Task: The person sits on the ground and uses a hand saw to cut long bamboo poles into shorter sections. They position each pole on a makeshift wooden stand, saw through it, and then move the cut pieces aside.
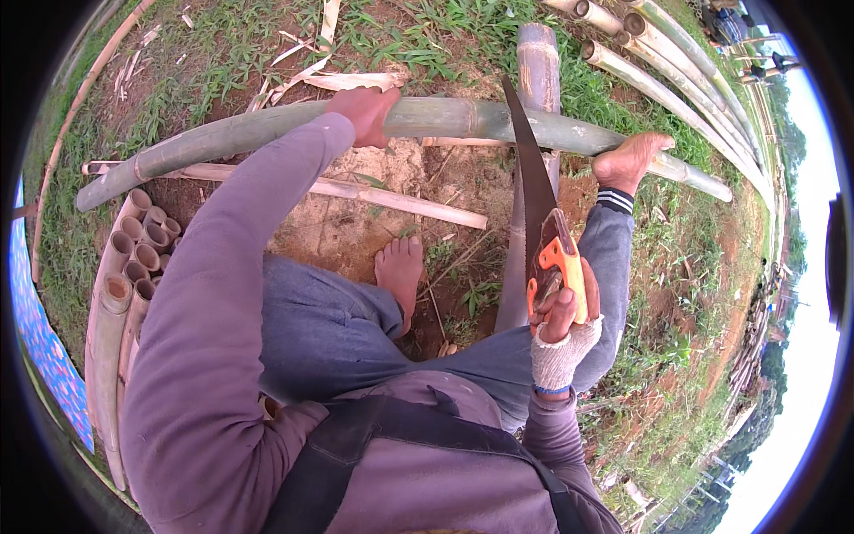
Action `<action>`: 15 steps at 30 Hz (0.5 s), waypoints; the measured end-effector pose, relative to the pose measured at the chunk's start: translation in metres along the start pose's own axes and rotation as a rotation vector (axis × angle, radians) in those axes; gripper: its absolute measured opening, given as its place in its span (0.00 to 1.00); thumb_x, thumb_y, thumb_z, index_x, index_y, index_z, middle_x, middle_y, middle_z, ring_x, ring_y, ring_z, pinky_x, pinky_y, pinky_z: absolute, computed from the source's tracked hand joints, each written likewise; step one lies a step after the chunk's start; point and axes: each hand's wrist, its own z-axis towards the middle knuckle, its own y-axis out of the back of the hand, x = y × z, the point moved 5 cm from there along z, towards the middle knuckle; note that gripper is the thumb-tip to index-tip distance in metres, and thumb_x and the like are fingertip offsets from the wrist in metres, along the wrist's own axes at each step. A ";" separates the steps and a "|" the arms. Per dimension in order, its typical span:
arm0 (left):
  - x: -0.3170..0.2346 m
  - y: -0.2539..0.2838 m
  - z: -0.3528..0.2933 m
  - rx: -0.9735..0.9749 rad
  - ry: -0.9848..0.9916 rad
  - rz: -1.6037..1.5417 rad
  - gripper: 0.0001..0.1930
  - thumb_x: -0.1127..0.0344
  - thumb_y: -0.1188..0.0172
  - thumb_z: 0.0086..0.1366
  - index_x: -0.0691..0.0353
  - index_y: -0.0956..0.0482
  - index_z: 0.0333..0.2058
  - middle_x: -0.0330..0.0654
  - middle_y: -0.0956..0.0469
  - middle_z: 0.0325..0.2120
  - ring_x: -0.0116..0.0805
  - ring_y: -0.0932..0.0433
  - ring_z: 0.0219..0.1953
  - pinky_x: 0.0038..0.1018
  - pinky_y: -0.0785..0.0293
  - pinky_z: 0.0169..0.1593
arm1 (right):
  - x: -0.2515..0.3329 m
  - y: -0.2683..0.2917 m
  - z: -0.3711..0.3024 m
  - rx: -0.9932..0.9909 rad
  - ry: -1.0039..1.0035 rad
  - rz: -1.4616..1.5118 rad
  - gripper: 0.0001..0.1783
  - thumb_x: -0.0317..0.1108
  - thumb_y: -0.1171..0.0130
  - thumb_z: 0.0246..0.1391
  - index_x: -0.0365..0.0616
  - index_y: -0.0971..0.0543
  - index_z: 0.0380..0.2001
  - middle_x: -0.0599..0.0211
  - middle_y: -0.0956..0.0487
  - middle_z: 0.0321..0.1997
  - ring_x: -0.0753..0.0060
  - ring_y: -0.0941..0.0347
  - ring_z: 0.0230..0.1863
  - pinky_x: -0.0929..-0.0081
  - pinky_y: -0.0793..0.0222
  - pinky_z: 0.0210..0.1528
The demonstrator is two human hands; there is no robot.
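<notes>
The left hand [366, 114] grips a bamboo pole [436, 116], the right hand [567, 327] an orange-handled saw [534, 182], any lettering illegible.

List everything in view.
Long pole: one, grey-green, across middle
Crossing pole: one, greyish, beneath it
Thin pole: one, pale, centre
Saw: one, dark and orange, centre right
Bamboo tubes: many, tan, left
Poles: several, tan, upper right
Peelings: several, pale, upper left
Sheet: one, blue, far left
Grass: patches, green, ground
Left hand: one, purple-sleeved, on long pole
Right hand: one, off-white gloved, on saw
Left foot: one, bare, on ground
Right foot: one, bare, on long pole
</notes>
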 end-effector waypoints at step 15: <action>-0.004 0.012 -0.003 0.060 0.068 0.046 0.43 0.51 0.20 0.55 0.52 0.30 0.67 0.52 0.17 0.50 0.57 0.15 0.53 0.50 0.17 0.56 | -0.023 -0.030 0.037 0.058 0.182 -0.027 0.29 0.43 0.40 0.73 0.33 0.26 0.68 0.52 0.16 0.56 0.65 0.18 0.51 0.68 0.20 0.52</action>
